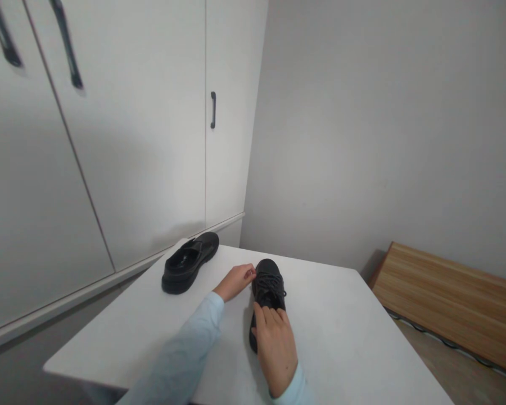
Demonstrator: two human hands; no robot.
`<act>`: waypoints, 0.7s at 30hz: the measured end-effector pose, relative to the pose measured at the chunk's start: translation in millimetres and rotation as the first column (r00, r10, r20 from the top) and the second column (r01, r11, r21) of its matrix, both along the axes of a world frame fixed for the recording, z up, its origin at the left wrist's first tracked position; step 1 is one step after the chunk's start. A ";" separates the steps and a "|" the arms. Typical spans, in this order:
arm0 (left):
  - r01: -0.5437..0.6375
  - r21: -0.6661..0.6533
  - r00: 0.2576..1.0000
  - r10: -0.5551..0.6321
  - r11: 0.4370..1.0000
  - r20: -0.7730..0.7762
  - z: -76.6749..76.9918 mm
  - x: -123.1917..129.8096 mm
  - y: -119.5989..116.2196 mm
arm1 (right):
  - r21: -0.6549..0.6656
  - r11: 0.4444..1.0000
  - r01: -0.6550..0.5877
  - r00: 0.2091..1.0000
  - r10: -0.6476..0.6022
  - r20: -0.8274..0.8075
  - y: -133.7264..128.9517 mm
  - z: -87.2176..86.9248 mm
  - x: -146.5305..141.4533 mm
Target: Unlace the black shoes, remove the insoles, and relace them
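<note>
A black lace-up shoe (pixel 267 266) rests upright on the white table (pixel 341 332), its toe pointing away from me and its laces tied over the tongue. My right hand (pixel 276 346) grips it at the opening, with the fingertips over the inside and the back of the shoe partly hidden. Beside the toe, on the left, my left hand (pixel 238 281) has its fingers curled together against the shoe's side. Whether a lace is pinched in them is too small to tell. Another black shoe (pixel 189 261) stands at the table's far left, apart from both hands.
White cabinet doors (pixel 152 140) with dark handles rise along the left, close to the table's edge. A grey wall (pixel 383 140) stands behind the table. To the right, past the table edge, is a wood-grain panel (pixel 451 298) with a cable along its lower side.
</note>
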State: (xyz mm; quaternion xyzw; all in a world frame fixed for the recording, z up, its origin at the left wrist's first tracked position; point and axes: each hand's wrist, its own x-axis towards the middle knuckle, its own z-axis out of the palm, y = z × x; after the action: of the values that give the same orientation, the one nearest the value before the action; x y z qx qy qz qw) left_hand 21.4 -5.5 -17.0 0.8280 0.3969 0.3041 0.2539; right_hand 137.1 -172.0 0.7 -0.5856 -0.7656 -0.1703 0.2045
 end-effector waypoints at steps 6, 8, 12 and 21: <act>-0.003 0.047 0.999 0.004 0.999 -0.033 -0.5 -1.3 1.6 | -0.061 0.997 -0.040 0.998 0.037 -0.052 0.3 6.5 1.0; -0.011 0.061 0.999 0.013 0.998 -0.038 -0.4 -1.5 2.1 | -0.081 0.995 -0.056 0.997 0.052 -0.049 1.6 9.4 3.4; -0.031 0.061 0.999 0.033 0.998 -0.032 1.4 -1.5 1.3 | -0.122 0.990 -0.074 0.995 0.066 -0.069 6.3 17.5 14.5; -0.041 0.088 0.999 0.043 0.995 -0.023 4.5 -3.6 -2.0 | -0.141 0.989 -0.032 0.995 0.019 -0.094 21.1 39.6 62.5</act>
State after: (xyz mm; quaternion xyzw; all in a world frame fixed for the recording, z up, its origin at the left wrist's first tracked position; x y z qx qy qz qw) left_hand 17.9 -7.5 -12.5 0.8334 0.4039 0.3159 0.2061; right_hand 199.6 -151.0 40.3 -0.5962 -0.7730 -0.0852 0.1995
